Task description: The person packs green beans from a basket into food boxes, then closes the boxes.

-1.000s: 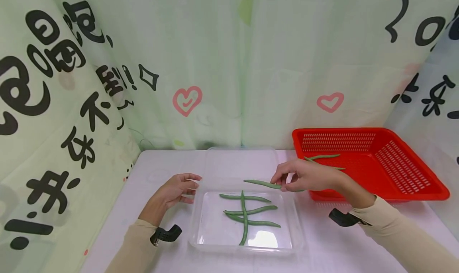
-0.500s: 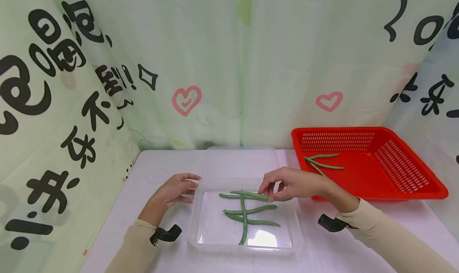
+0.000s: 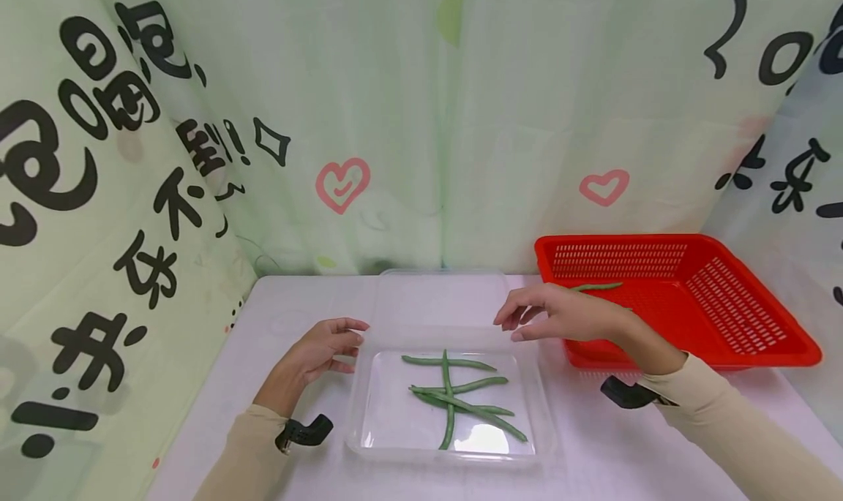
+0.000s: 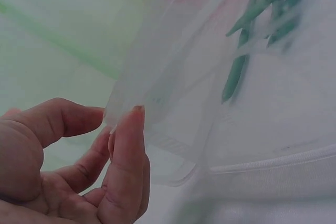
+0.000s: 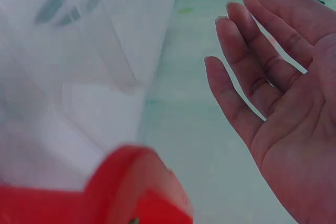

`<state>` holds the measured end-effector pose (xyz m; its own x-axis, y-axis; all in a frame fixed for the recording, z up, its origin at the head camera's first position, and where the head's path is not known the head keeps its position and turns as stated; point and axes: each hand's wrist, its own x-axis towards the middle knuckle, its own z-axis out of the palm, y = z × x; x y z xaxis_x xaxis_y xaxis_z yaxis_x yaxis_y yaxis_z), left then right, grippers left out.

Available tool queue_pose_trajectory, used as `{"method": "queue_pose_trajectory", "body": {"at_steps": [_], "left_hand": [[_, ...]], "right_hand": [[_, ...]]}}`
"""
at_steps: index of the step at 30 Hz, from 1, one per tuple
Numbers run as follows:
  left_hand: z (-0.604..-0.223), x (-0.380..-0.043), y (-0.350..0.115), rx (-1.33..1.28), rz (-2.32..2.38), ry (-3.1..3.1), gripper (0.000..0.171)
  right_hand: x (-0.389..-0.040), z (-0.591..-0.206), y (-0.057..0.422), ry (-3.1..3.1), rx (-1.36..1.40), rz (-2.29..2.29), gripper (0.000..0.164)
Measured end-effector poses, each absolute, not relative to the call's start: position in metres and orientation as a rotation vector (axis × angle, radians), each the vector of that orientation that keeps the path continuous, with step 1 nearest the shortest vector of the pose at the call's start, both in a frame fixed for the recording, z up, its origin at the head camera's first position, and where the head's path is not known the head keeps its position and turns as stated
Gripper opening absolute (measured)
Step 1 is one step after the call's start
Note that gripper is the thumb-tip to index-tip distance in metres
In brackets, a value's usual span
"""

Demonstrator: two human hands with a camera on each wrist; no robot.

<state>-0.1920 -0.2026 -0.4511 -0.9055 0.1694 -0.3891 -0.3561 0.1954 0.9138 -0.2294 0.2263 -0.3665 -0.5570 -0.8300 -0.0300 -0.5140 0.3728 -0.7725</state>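
Several green beans [image 3: 484, 412] lie in a clear plastic container [image 3: 454, 456], one running lengthwise across the others. One bean slants towards the container's front right corner. My left hand [image 3: 329, 347] is at the container's back left rim; in the left wrist view its fingertips [image 4: 135, 116] pinch the edge. The right hand [image 3: 560, 314] hovers above the back right of the container, beside the red basket [image 3: 718, 355]. Its fingers are relaxed and apart in the right wrist view, where the hand [image 5: 294, 98] holds nothing.
The red basket holds a few more beans [image 3: 602, 287], partly hidden behind the right hand. A transparent lid-like sheet [image 3: 441, 292] lies behind the container. A printed curtain [image 3: 474, 157] closes off the back and sides of the white table [image 3: 296, 303].
The right hand has let go of a bean, which now lies slanted across the others in the container. That hand has drawn back up and right. The left hand stays put.
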Motion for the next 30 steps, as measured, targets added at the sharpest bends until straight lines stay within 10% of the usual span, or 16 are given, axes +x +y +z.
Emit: {"method": "queue_pose_trajectory", "body": {"at_steps": [30], "left_hand": [[-0.456,-0.192,-0.211,-0.042,1.807,2.012,0.044]], "right_hand": [[-0.307,-0.384,0.331,2.38,-0.642,-0.912,0.023]]}}
